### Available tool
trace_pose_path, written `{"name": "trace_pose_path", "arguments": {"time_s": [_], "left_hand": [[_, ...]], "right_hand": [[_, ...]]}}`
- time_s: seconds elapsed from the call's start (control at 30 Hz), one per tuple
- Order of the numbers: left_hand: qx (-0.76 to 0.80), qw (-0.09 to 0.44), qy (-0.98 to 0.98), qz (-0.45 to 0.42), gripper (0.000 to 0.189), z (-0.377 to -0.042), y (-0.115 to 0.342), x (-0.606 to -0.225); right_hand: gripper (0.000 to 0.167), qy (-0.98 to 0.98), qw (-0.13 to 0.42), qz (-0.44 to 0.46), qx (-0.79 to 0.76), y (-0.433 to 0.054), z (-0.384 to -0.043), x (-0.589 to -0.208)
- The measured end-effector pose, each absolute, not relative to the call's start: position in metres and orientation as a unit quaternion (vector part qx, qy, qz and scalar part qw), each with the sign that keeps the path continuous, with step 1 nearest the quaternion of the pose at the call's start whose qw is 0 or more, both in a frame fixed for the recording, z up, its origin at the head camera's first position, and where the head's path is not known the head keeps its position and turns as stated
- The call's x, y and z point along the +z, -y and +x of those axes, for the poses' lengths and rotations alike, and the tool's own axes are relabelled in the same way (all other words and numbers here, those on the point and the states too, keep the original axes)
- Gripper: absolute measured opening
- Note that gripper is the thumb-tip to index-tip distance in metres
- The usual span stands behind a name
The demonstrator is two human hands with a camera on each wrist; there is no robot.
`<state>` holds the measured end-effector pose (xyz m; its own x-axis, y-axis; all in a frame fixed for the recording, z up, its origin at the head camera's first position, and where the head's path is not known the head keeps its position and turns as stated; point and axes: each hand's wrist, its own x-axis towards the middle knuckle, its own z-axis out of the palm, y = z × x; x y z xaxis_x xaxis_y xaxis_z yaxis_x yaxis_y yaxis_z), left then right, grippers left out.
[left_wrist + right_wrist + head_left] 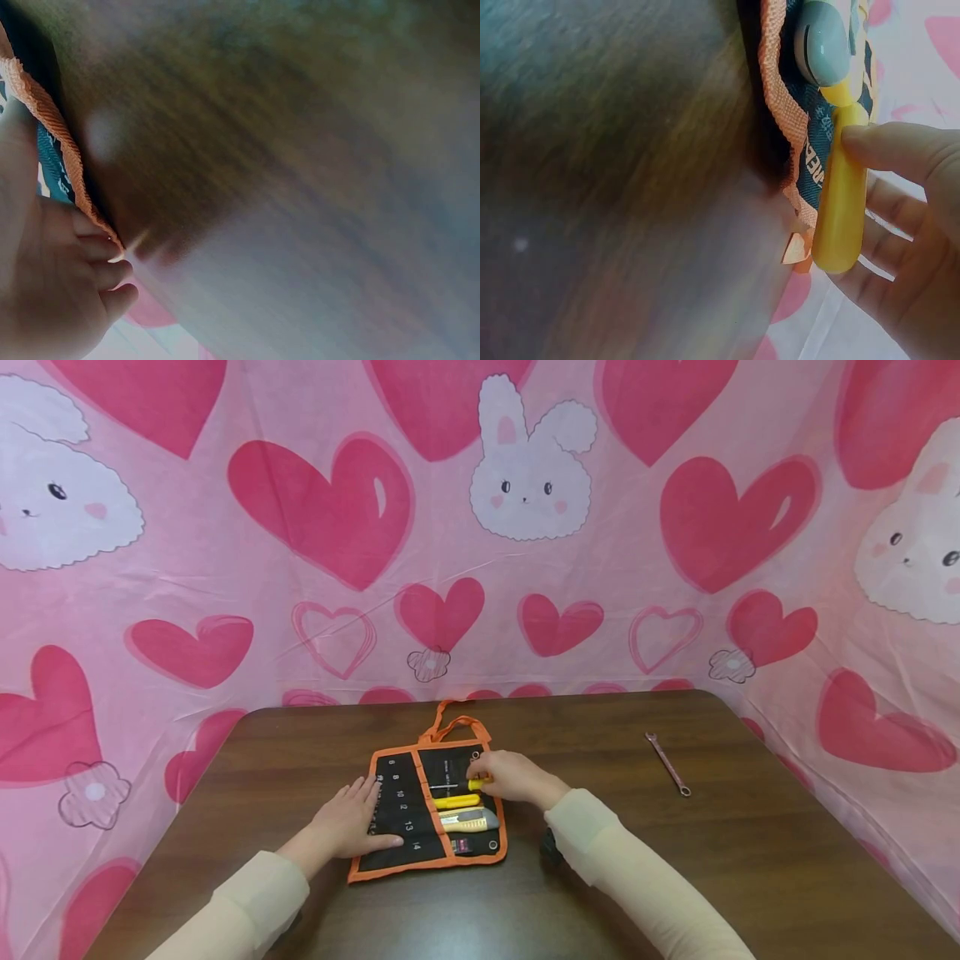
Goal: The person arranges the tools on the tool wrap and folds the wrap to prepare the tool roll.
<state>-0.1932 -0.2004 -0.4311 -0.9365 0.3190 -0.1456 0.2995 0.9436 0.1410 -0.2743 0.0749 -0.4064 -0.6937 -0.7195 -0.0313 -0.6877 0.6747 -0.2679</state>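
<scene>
A black tool roll (390,814) with orange edging lies unrolled on the table, its left pockets numbered. My left hand (348,822) rests on its left part, fingers spread over the edge; the left wrist view shows that hand (60,270) by the orange trim. Over the right part, my right hand (513,777) pinches a screwdriver by its yellow handle (841,202), thumb on one side. Its thin metal shaft (444,787) points left toward the pocket edge. Below it, another yellow-handled tool (459,802) and a grey-and-yellow utility knife (471,820) sit in pockets.
A combination wrench (667,766) lies apart on the right of the brown table (600,727). Orange tie straps (450,722) trail from the roll's far edge. Beneath the knife, a small pink-and-dark packet (460,846) shows in a pocket. A pink printed cloth hangs behind.
</scene>
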Motion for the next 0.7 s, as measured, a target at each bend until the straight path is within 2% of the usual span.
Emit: {"name": "trace_pose_path", "arguments": {"time_s": [0.27, 0.7], "left_hand": [[0.055, 0.084, -0.983, 0.155, 0.104, -0.197, 0.200, -0.434], [0.056, 0.087, -0.982, 0.155, 0.104, -0.196, 0.200, -0.434]], "right_hand": [[0.020, -0.909, 0.044, -0.396, -0.122, -0.069, -0.275, -0.407], [0.022, -0.912, 0.040, -0.391, -0.121, -0.053, -0.275, -0.414]]}}
